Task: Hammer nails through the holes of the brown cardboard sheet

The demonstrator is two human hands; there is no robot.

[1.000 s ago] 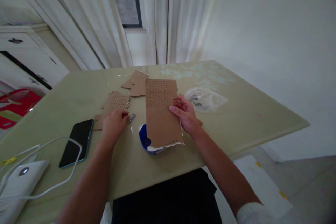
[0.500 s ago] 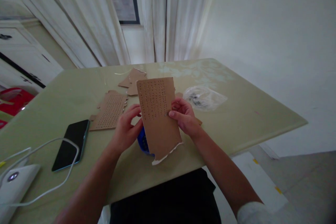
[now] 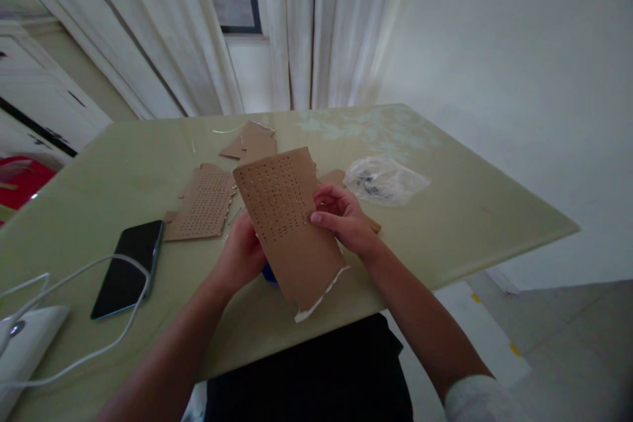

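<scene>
My right hand pinches a brown cardboard piece by its right edge, thumb on the near face. Rows of small holes cover the upper part of that piece, and its lower edge is torn and white. It is held up tilted above the table. At its left edge is my left hand, curled, with the fingertips hidden behind the cardboard; what they grip cannot be seen. Thin wire-like bits show beside it. A blue object peeks out under the cardboard, mostly covered.
Another holed cardboard piece lies left on the table, and torn scraps lie behind. A clear plastic bag with dark small items sits right. A phone, white cable and white device are at left.
The cardboard has tilted, its top leaning left. My left hand has curled in, its fingers passing behind the cardboard. The blue object is more covered. The view has shifted slightly.
</scene>
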